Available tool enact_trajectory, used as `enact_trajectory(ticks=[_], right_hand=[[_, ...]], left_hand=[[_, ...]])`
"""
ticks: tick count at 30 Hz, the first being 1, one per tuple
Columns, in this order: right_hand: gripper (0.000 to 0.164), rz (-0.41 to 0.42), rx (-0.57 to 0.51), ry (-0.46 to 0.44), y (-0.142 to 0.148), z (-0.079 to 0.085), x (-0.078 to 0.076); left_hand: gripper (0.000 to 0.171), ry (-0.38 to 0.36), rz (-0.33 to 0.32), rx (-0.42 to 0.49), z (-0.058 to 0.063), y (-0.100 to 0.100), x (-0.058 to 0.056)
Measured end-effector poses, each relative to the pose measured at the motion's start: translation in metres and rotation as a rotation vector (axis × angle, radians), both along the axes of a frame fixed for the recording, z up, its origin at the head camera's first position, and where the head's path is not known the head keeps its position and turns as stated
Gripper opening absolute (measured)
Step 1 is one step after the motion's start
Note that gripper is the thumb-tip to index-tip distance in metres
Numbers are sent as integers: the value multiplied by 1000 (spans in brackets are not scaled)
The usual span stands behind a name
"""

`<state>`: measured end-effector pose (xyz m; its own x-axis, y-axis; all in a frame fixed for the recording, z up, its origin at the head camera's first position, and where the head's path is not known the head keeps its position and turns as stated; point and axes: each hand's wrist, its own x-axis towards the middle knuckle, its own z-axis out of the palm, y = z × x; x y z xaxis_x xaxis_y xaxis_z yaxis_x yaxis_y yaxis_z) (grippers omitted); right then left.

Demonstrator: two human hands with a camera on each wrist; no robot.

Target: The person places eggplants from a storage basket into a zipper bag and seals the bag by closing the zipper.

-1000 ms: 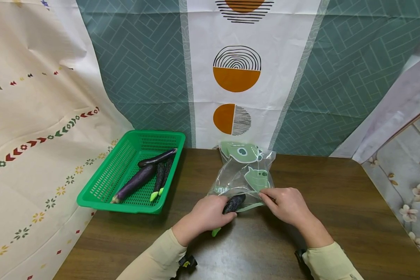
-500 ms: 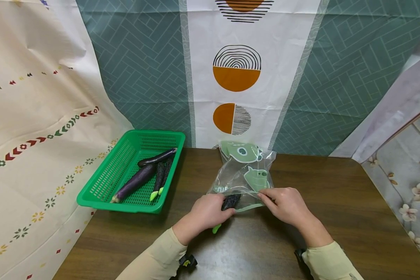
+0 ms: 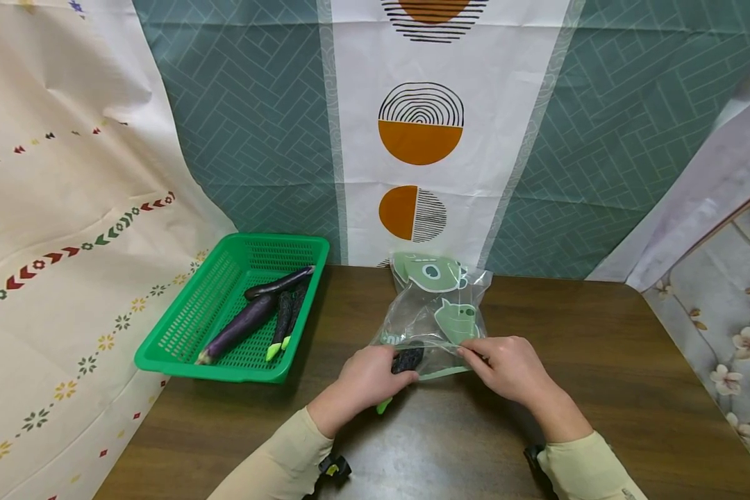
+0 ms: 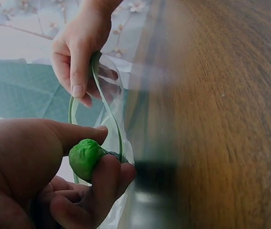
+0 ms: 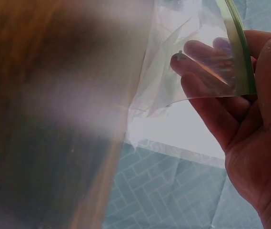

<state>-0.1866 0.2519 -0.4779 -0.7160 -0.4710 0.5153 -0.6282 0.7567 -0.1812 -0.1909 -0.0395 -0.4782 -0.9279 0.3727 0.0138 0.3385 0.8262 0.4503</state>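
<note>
My left hand (image 3: 370, 382) grips a dark, bumpy, cucumber-like vegetable (image 3: 407, 359) with a bright green end. In the left wrist view that green end (image 4: 84, 160) sticks out between thumb and fingers; the vegetable's far part lies within the mouth of a clear zip bag (image 3: 415, 312) printed with green cartoon animals. My right hand (image 3: 512, 368) pinches the right side of the bag's mouth. Seen from the right wrist, several fingertips (image 5: 199, 71) show through the clear plastic, beside the green zip strip (image 5: 240, 52). The left fingers cover the vegetable's middle.
On the left stands a green slotted basket (image 3: 162, 366). It holds a large purple eggplant (image 3: 240, 328), a slimmer dark eggplant (image 3: 279, 283) and two dark bumpy vegetables (image 3: 281, 323) with green ends. A patterned cloth (image 3: 275, 139) hangs behind the wooden table (image 3: 575, 319).
The vegetable's dark tip has gone further into the bag's mouth as my left hand shifted slightly. My right hand keeps its hold on the bag's edge.
</note>
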Motion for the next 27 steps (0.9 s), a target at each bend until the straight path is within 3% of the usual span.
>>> enact_trajectory(ticks=[11,22,24,27], right_hand=[[4,-5,3,-18,0,2,-1],[11,-24,7,-72,0,1,0],[9,-27,11,-71,0,1,0],[6,-32,18,-67,0,1,0]], left_hand=[[44,-45,61,52,0,1,1],[38,-159,0,194,1,-2,-2],[46,-168,-16,219,-3,-4,-3],[58,-244,-37,281,-2,-6,-3]])
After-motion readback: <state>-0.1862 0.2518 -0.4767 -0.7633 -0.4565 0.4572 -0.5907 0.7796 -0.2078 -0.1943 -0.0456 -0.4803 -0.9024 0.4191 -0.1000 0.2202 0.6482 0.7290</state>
